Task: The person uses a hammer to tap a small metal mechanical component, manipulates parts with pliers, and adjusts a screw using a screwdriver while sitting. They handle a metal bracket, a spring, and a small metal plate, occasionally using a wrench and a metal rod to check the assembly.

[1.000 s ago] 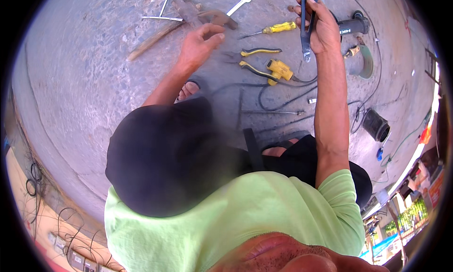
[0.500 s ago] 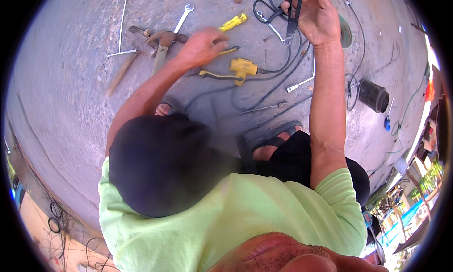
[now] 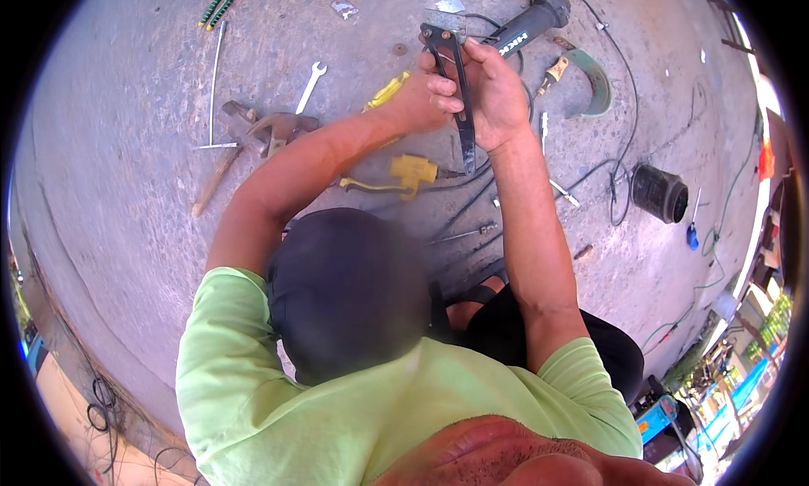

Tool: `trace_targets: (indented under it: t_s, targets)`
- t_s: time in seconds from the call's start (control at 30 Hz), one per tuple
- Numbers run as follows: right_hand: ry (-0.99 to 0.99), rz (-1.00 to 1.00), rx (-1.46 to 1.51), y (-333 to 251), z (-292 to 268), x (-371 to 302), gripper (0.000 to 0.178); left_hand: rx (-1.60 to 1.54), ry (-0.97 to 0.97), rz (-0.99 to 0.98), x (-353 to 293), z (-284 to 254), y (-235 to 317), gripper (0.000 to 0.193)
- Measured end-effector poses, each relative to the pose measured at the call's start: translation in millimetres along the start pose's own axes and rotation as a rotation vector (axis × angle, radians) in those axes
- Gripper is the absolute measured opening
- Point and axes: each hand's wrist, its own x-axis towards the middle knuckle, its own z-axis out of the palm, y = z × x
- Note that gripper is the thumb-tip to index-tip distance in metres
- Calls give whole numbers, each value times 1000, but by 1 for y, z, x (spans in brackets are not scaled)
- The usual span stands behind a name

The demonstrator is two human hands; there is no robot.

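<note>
Both hands' grip [image 3: 459, 94] on a black metal bracket [image 3: 459, 90] above concrete floor [image 3: 126, 216]

Floor [image 3: 126, 233]: hammer [image 3: 244, 141] left, spanner [image 3: 310, 83] beside it, pliers [image 3: 396, 174] centre, grinder [image 3: 531, 23] behind, canister [image 3: 660, 193] right.

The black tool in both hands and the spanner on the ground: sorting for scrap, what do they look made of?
The black tool, held by the left hand and right hand, looks like dark-finished metal: thin, flat, riveted arms. The spanner seems bare steel, pale and shiny silver. Neither is certain from the look alone.
</note>
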Motion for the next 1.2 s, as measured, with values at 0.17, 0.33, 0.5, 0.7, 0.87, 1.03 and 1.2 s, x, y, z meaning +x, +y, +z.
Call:
trace_targets:
  t_s: [0.17, 0.33, 0.5, 0.7, 0.87, 1.03, 1.2]
  targets:
    - [110, -82, -184, 3, 9, -7, 49, -195, 105, -94, 7, 20, 28, 27]
    - [106, -213, -400, 2, 29, -14, 58, 445, 27, -31, -1, 12, 41, 28]
    - [125, -315, -524, 4, 39, -17, 57, 776, 90, 242, -22, 5, 49, 25]
    - [161, -436, -650, 0, 50, -19, 47, -134, 364, -524, -71, -32, 87, 23]
    - [106, -323, -415, 1, 51, -16, 41, -723, 582, -622, -85, -86, 143, 24]
    - [123, -349, -556, 15, 58, -5, 38, -752, 560, -443, -81, -93, 169, 30]
    - [163, -285, -530, 26, 66, -4, 41, -376, 599, -338, -81, -99, 175, 27]
